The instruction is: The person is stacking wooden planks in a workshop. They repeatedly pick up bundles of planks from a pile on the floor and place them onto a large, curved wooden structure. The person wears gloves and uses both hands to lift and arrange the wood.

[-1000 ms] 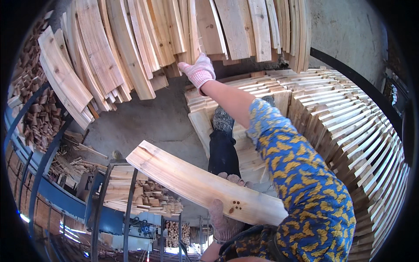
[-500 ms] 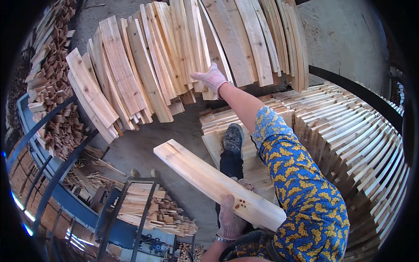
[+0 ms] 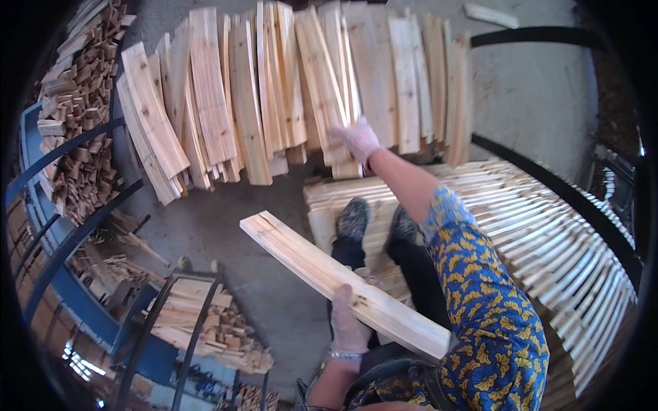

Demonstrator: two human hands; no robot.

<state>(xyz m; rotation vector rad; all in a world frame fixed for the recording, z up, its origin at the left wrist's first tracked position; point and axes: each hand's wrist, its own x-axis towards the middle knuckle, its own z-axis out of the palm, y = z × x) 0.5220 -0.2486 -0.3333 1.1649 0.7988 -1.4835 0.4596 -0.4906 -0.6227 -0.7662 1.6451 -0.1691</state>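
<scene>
My left hand (image 3: 348, 322), in a pale work glove with a band at the wrist, grips a light wooden board (image 3: 301, 259) from below near its middle. This board slants across my lap from far left to near right, knots showing on its face. My right hand (image 3: 358, 139), also gloved, reaches out to the near ends of a row of boards (image 3: 212, 103). Its fingers close over one wooden board (image 3: 322, 82) there; motion blur softens the fingertips. My right sleeve is blue with a yellow leaf pattern.
Beneath my shoes lies a stack of boards (image 3: 325, 195), with long slatted rows (image 3: 548, 226) spreading to the right. Dark curved metal bars (image 3: 548, 175) cross at right. A heap of offcuts (image 3: 82, 137) fills the far left; a cart of wood pieces (image 3: 205, 315) stands lower left.
The view has shifted, and both my shoes now show. My right hand has come slightly nearer and to the right along the board ends. My left hand keeps its board.
</scene>
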